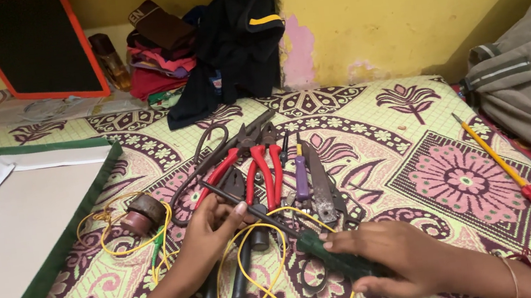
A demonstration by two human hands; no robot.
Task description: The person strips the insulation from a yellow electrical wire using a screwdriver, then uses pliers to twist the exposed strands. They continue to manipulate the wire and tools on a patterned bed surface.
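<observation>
The bedsheet (416,149) carries maroon and pink flowers on pale green. The pliers (260,163) have red handles, one screwdriver (334,256) a dark green handle, another (523,183) yellow and red. The wire (248,274) is yellow, like the wall (396,2).

Ahead of the grip, red-handled pliers (260,163), scissors (203,167) and yellow wire (254,273) crowd the bed (370,115), while bare cloth lies open to its right, short of the red-handled screwdriver (527,186)

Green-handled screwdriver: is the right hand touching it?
Touching. The head view shows the right hand with fingers wrapped over the green-handled screwdriver.
</observation>
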